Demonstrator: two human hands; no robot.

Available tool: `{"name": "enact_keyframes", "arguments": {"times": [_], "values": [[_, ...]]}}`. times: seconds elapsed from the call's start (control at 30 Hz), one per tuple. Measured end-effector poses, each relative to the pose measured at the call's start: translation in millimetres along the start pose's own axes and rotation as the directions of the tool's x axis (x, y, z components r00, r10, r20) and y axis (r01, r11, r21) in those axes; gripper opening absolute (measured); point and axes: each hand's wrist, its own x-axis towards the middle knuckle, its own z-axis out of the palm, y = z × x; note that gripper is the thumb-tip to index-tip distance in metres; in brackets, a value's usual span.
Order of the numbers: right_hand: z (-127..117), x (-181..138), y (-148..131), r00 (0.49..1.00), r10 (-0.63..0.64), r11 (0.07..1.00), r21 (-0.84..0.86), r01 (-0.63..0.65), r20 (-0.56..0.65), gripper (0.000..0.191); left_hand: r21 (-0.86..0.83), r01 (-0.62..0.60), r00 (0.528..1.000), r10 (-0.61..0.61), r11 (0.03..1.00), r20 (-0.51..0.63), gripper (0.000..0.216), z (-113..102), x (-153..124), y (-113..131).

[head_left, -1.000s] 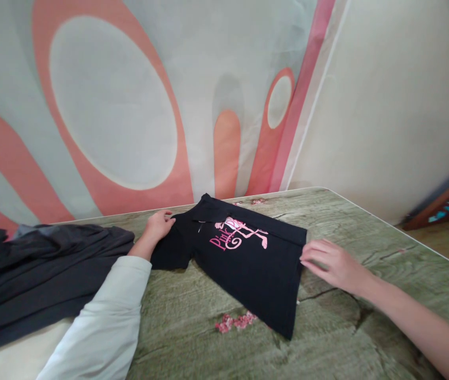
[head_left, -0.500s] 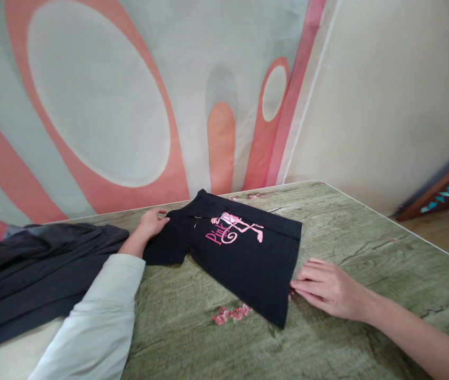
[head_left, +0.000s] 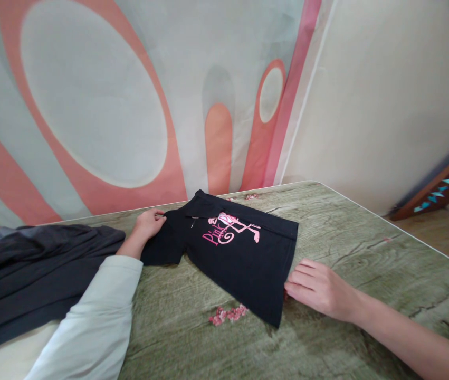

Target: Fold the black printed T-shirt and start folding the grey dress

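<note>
A black T-shirt with pink lettering and a pink cartoon figure lies on the table, its far side folded over part of the print. At its shoulder end, my left hand is closed on the fabric, thumb and forefinger pinching near the neckline. My right hand is at the hem on the right, fingers together and tips pinching the shirt's edge. One short sleeve points left, partly behind my left wrist.
A heap of dark clothes lies on the left, beside my left sleeve. The wood-patterned table with pink blossom prints runs back to a patterned cloth backdrop. A plain wall rises beyond its right edge.
My right hand has moved slightly left, its fingertips now against the hem. The left hand keeps its place on the shirt. The view has shifted a little.
</note>
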Motion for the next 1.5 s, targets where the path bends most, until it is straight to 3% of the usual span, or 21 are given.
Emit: {"name": "enact_keyframes", "arguments": {"times": [0.23, 0.43, 1.03, 1.23, 1.37, 1.5], "values": [[6.4, -8.8, 18.9, 0.981, 0.182, 0.979, -0.082, -0.187, -0.072, 0.017, 0.012, -0.009, 1.0, 0.009, 1.0, -0.006, 0.031, 4.7, 5.0, -6.1], [7.3, -11.7, 23.1, 0.969, 0.227, 0.968, -0.088, -0.235, -0.099, 0.014, 0.01, -0.026, 1.0, 0.026, 1.0, -0.008, 0.031, 5.4, 5.8, -7.3], [13.8, -10.6, 19.5, 0.98, 0.162, 0.982, -0.073, -0.171, -0.119, 0.012, 0.042, -0.007, 1.0, 0.007, 0.999, 0.013, 0.032, 1.9, 4.0, -2.7], [12.4, -4.1, 13.4, 0.989, 0.133, 0.989, -0.055, -0.136, -0.06, 0.018, 0.063, -0.05, 0.997, 0.054, 0.997, -0.062, 0.044, 4.8, 0.4, 2.5], [13.0, -4.5, 12.7, 0.992, 0.11, 0.992, -0.056, -0.113, -0.055, 0.019, 0.147, -0.088, 0.993, 0.098, 0.985, -0.061, 0.034, 4.4, -3.3, 9.5], [12.4, -7.9, 13.5, 0.995, 0.098, 0.993, -0.061, -0.099, -0.013, 0.021, 0.215, -0.051, 0.996, 0.064, 0.975, -0.054, 0.026, 1.5, -6.8, 17.8]]}}
